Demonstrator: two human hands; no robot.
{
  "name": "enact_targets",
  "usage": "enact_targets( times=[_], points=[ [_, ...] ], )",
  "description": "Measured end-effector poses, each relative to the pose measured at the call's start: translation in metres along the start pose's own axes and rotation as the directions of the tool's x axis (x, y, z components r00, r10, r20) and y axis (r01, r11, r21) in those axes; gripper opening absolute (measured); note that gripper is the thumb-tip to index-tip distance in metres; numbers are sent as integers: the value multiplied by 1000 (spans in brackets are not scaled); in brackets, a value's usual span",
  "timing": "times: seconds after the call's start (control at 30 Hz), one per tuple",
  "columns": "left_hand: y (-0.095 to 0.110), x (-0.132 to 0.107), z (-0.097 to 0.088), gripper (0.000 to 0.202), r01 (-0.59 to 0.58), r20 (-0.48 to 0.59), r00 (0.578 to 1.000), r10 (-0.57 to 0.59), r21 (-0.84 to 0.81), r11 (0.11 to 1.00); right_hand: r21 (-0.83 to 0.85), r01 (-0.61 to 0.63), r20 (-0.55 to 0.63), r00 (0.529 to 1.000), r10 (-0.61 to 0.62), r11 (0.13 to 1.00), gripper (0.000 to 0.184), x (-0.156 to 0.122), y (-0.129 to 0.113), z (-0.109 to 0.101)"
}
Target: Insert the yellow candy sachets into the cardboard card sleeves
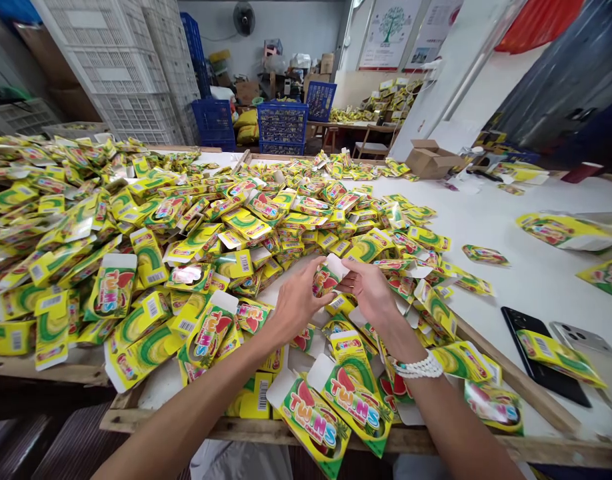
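Between my two hands is a small printed carton with a white flap standing up at its top end. My left hand grips it from the left, thumb and fingers closed on its side. From the right, my right hand pinches the flap end; its wrist wears a white bead bracelet. Many more yellow and green cartons lie heaped around both hands. Two flat cartons marked TWINS, one beside another, lie at the front edge with white flaps out. My fingers partly hide the held carton.
A wooden strip edges the white table on the right. Beyond it lie a black phone under a carton and a silver phone. An open cardboard box stands farther back. Blue crates and stacked white crates are behind.
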State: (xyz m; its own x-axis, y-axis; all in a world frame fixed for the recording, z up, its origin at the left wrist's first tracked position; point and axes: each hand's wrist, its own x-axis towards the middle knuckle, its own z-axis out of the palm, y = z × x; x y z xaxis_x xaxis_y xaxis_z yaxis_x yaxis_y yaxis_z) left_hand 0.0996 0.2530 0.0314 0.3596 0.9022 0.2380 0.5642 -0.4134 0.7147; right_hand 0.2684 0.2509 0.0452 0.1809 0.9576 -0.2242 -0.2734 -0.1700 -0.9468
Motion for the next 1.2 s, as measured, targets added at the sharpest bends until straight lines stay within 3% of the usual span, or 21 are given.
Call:
enact_targets(
  times=[0.1,0.27,0.5,0.67,0.8,1.03,1.2],
  points=[
    [4,1,-4,67,72,-1,997,-72,66,995,40,-45,57,997,42,998,20,0,-4,-3],
    [2,3,-6,66,41,7,999,-42,79,996,49,-18,45,999,16,999,17,-2,-10,-4],
    [2,2,-7,67,59,-9,998,-58,142,988,9,14,99,995,-15,1000,25,-12,-14,4],
    [11,1,-9,69,76,22,996,-82,193,978,-25,50,-61,997,-52,998,26,-16,-4,15],
    [17,-2,-11,69,103,22,993,-112,239,965,-124,170,-142,972,-187,978,33,-14,9,20],
    [12,0,-12,71,119,-1,992,-124,270,955,-366,420,-56,881,-470,831,25,-6,18,18],
    [6,1,-10,70,90,-29,996,-86,220,971,-627,518,64,779,-623,582,27,-13,16,21]
  ],
)
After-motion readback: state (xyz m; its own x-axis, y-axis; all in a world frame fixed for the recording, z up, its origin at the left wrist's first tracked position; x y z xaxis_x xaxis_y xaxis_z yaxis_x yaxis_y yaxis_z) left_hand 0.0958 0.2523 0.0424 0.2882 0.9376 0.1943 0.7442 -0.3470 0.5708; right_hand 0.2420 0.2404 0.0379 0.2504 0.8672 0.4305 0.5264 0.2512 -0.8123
